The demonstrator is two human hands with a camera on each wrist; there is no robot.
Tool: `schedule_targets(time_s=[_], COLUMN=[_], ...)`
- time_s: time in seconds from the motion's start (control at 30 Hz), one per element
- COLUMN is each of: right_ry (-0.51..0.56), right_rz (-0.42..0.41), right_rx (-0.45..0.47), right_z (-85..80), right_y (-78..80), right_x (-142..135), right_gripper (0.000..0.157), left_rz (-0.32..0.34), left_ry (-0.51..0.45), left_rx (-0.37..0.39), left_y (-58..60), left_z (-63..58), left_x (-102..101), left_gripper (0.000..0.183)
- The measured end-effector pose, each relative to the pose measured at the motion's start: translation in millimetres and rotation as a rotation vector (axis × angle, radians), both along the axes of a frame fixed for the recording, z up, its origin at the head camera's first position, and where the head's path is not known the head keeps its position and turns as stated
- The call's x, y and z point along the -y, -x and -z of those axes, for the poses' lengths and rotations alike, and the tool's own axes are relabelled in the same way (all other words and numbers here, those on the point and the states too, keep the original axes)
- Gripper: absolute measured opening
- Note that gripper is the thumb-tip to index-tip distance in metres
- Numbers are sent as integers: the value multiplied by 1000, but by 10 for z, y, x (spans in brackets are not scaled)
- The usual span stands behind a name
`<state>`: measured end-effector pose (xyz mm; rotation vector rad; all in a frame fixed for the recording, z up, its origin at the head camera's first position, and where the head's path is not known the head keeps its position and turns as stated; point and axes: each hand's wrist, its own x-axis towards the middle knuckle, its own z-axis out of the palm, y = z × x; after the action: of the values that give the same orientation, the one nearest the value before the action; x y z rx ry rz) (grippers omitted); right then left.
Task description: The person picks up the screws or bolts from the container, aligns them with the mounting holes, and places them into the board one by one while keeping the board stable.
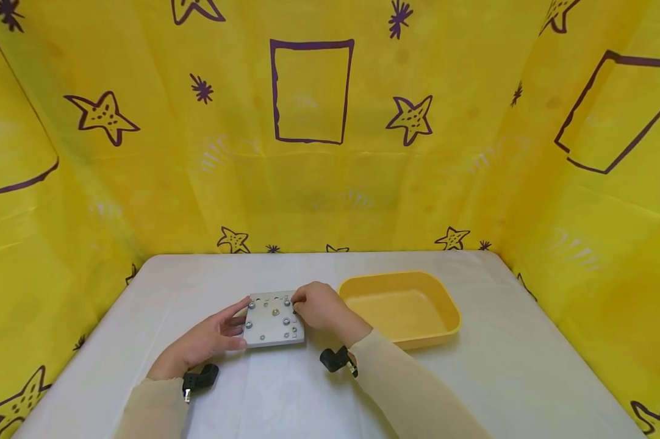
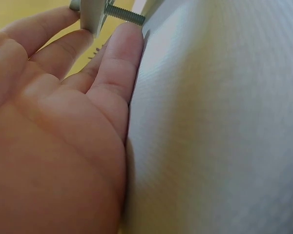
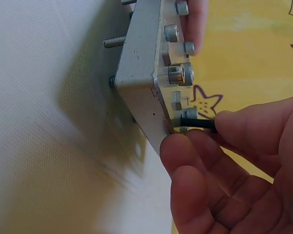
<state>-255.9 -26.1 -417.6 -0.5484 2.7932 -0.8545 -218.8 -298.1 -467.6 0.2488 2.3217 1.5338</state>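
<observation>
A light grey metal plate (image 1: 269, 328) with several bolts standing in its face lies tilted near the middle of the table. My left hand (image 1: 211, 338) holds its left side, thumb at the lower corner and index finger at the upper one. Below the plate, a threaded bolt end (image 2: 124, 14) sticks out beside a left fingertip. At the plate's right edge, my right hand (image 1: 321, 310) pinches a thin black screw (image 3: 198, 123) between thumb and fingers. The screw's far end meets the plate's face among silver socket-head bolts (image 3: 176, 74); whether it sits in a hole I cannot tell.
A yellow plastic bin (image 1: 453, 323) stands just right of the plate, close behind my right forearm. White cloth covers the table (image 1: 264, 402). Yellow curtains (image 1: 313, 201) with purple drawings enclose its back and sides.
</observation>
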Motion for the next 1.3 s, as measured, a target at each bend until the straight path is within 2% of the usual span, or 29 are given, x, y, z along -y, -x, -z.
schedule_targets(time_s=[0.17,0.33,0.47,0.63,0.8,0.9,1.03,1.17,1.3], right_ry=[5,-13,12,94,206,270,313,310,249], right_rz=[3,7,20,39,71,103,153,207,275], right_rx=[1,-6,3,-5,-2,-9,-40,-70,-99], right_z=[-16,-32,-55,-113,-222,-267,-315,-330,-342], right_y=[-12,-37,-70,-87,-114,-134,-153,-171,-201], right_x=[-16,-37,-77,-201,-407,-550,-745,-969,-1225], right_gripper=[21,20,21,24,23,23,22,22,24], left_rz=[-13,-11,-5,30,16,30,38,6,-35], left_ry=[18,-4,-27,-58,-50,-60,-68,-16,137], left_rx=[5,15,22,9,15,11,13,16,-20], left_y=[3,5,-23,-64,-60,-53,-47,-66,-112], left_z=[0,14,43,56,69,70,46,2,-79], left_x=[-23,-28,-22,-1,4,6,4,-26,-67], left_gripper=[102,101,100,100,101,101,101,101,94])
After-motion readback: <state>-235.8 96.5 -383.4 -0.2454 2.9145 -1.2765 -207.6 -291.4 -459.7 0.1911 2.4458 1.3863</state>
